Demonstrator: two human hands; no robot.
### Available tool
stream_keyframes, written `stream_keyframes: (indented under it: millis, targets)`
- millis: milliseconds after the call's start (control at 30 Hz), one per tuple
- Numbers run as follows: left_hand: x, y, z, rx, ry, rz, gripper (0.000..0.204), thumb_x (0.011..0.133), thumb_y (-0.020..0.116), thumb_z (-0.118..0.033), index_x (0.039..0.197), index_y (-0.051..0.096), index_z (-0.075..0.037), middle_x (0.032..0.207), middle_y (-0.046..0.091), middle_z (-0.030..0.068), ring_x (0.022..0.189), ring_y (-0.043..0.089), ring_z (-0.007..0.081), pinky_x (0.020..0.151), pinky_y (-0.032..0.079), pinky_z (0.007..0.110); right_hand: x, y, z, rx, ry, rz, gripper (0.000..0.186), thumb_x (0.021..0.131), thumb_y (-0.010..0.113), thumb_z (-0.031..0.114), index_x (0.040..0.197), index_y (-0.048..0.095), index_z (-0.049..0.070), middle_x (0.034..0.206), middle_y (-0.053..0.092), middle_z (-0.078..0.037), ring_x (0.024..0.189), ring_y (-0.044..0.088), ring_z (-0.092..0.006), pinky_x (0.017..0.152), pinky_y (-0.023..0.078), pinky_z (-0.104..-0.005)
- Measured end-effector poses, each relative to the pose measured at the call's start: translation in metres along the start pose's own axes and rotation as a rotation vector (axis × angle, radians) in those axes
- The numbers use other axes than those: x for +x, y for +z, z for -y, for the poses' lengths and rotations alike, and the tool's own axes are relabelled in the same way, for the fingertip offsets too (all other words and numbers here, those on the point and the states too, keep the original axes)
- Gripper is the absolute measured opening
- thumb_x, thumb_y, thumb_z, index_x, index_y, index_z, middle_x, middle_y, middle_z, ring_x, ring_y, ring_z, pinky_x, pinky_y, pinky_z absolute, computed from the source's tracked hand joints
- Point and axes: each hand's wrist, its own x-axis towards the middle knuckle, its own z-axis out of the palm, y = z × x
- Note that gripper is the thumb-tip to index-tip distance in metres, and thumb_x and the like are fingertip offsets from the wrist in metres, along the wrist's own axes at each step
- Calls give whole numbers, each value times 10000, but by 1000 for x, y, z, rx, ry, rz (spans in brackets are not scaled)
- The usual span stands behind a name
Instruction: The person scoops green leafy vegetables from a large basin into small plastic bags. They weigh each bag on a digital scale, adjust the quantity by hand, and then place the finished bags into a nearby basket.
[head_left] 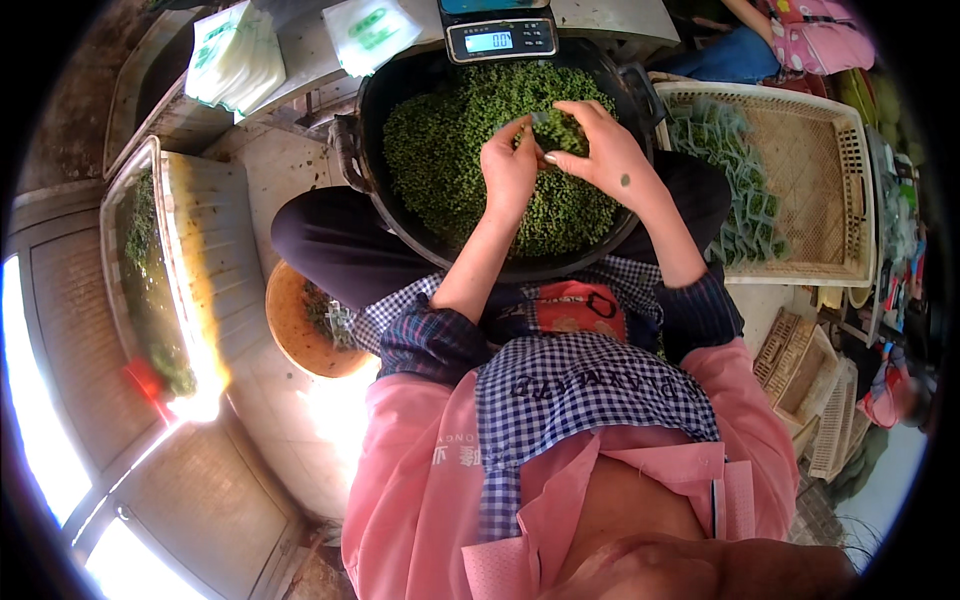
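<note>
A large black basin (365, 150) in front of me is heaped with small round green berries (440, 140) that look like green peppercorns. Above the heap, both of my hands meet around a small clear plastic bag (556, 131) that seems to have green berries in it. My left hand (508, 165) pinches its near-left edge between thumb and fingertips. On the other side, my right hand (608, 150) curls around it, thumb below and fingers above. A green speck sticks to the right wrist. The bag's exact outline is hard to make out against the berries.
A digital scale (500, 38) stands beyond the basin, beside stacked flat plastic bags (235, 60). At right, a cream crate (865, 190) holds several filled clear bags (735, 180). An orange-brown bucket (285, 335) stands left of my knee. Another person (800, 40) sits at the far right.
</note>
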Motion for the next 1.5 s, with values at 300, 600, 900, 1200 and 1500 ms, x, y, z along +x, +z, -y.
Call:
stream_keyframes:
  millis: [300,600,900,1200,1500]
  targets:
    - [-8,-5,-5,-44,27,65,228,936,499,-66,1109,624,15,650,562,14,534,503,67,500,434,229,-13,18,-5,-34,-120,-250,283,798,667,106,1070,606,55,1033,604,-113,919,603,-263,762,498,-334]
    - [-22,7,-1,644,769,255,261,840,552,-13,1077,656,-45,807,652,142,653,617,244,604,477,327,-20,76,-69,345,233,-150,316,729,606,-3,1033,521,5,953,587,-111,872,566,-198,737,434,-311]
    - [8,-4,-2,101,73,111,234,940,493,-95,1085,635,22,632,554,16,543,498,71,500,410,247,-17,23,-16,472,273,-62,380,841,652,130,1189,549,16,1053,611,-123,937,616,-165,747,503,-287]
    - [9,-5,-7,-64,32,208,230,948,488,-101,1096,629,7,615,521,-19,517,455,51,484,386,216,-15,15,-20,284,187,-186,389,805,699,113,1175,586,76,1125,575,-54,942,606,-149,779,499,-278]
    - [-5,-1,-7,152,141,359,230,930,525,-108,1101,648,-15,695,589,6,599,514,73,569,435,219,-25,72,-70,1075,464,23,314,859,670,122,1125,526,37,916,558,-10,830,529,-83,715,450,-257]
